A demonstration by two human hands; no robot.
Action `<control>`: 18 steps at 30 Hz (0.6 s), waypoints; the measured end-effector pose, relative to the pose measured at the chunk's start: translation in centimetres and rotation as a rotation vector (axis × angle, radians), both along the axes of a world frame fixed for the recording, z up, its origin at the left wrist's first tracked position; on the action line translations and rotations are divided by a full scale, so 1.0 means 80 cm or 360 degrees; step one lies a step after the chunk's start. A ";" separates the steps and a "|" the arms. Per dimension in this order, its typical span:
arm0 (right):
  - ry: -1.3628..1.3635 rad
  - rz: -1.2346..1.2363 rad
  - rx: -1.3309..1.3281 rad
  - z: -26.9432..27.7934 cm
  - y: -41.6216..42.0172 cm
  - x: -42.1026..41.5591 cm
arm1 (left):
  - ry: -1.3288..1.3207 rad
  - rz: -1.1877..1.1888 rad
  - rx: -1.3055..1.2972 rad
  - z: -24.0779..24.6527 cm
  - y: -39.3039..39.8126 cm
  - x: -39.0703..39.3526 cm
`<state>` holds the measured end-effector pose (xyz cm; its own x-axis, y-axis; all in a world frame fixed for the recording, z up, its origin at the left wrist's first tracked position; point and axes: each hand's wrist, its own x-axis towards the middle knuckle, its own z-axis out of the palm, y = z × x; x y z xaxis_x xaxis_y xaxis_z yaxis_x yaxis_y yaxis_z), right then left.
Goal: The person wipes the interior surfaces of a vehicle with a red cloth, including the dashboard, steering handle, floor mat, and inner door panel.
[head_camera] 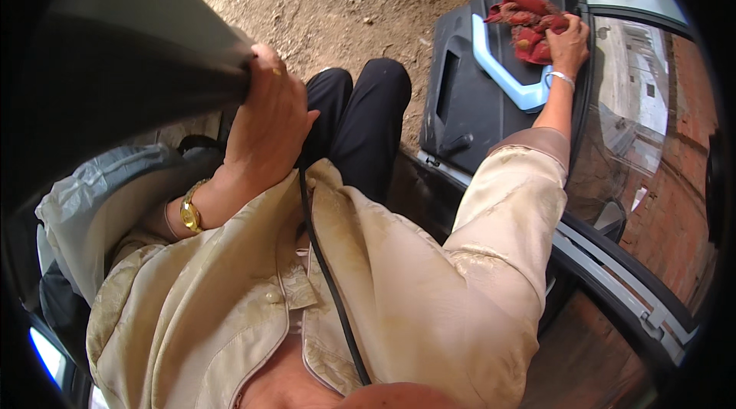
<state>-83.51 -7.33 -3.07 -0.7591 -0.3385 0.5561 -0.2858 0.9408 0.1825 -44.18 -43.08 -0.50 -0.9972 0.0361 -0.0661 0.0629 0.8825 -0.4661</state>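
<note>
A crumpled red cloth [532,29] is in my right hand [566,44], pressed near the top edge of an opened vehicle door's dark inner panel [454,104]. Just below the cloth runs a light-blue angled pull handle [503,84], and my wrist with a silver bracelet passes over its end. My left hand [267,104] grips the edge of a wide dark part of the vehicle [172,47], probably its frame or pillar. Its fingertips are partly hidden behind that edge. A gold-coloured watch [190,213] is on the left wrist.
The door's window glass [627,121] at the right reflects brick and a building. A window crank [457,144] sticks out low on the panel. Bare rubble-strewn ground [345,6] lies beyond my knees. Clear plastic sheeting [86,196] covers a seat at the left.
</note>
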 end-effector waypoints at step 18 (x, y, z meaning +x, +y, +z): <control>0.0003 0.0227 0.0220 -0.002 0.007 -0.006 | -0.0024 -0.0260 0.1211 -0.073 -0.008 -0.007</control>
<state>-83.98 -6.75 -3.24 -0.6971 -0.5156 0.4982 -0.4139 0.8568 0.3077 -44.71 -43.71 -6.33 -0.9744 0.2236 0.0222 0.2214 0.9381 0.2663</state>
